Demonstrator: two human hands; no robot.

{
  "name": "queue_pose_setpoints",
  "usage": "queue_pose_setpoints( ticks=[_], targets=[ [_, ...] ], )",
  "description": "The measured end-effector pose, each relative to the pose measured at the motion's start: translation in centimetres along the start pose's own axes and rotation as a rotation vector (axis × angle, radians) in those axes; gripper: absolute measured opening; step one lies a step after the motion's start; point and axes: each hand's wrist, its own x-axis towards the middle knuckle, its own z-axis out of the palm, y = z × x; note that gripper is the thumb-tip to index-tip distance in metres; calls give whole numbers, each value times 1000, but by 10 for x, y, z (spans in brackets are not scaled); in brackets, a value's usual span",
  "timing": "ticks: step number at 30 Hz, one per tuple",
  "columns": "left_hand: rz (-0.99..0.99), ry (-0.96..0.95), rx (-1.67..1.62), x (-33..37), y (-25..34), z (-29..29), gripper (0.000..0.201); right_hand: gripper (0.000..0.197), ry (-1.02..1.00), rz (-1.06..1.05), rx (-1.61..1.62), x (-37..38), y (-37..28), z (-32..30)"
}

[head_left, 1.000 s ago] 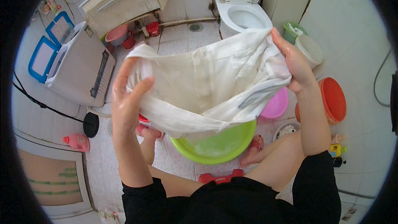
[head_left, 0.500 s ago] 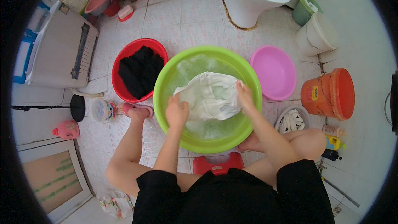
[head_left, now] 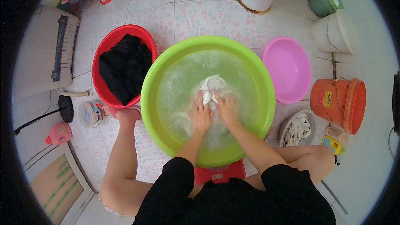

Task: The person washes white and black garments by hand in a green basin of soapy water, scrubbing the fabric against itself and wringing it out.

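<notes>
A big lime-green basin (head_left: 146,100) of cloudy, sudsy water stands between my legs. A white cloth (head_left: 211,86) lies mostly under the water, with one crumpled bit poking up in the middle. My left hand (head_left: 201,116) presses down at its near left side, fingers stretched out and partly under water. On the other side, my right hand (head_left: 227,109) also pushes down with spread fingers, its outer edge smeared by suds and motion. Fingertips of both hands touch the raised cloth. How much cloth lies beneath the palms is hidden.
Left of the green basin is a red basin (head_left: 96,75) holding black clothing (head_left: 126,68). A pink basin (head_left: 287,70), an orange bucket (head_left: 333,103) and a grey bowl (head_left: 312,127) with patterned white cloth stand at right. A red stool (head_left: 220,174) sits near me.
Both hands have come closer together and nearer to me, pushing the white cloth down from a spread-out hold into the water. The view has tilted downward.
</notes>
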Motion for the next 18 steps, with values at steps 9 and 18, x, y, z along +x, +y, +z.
queue_pose_setpoints(
  ticks=[9,18],
  targets=[
    [-278,-568,42,41,-67,36,34,43,-324,243,28,46,27,36],
    [-322,-74,-127,90,-41,-108,42,28,68,524,410,92,35,-96]
  ],
)
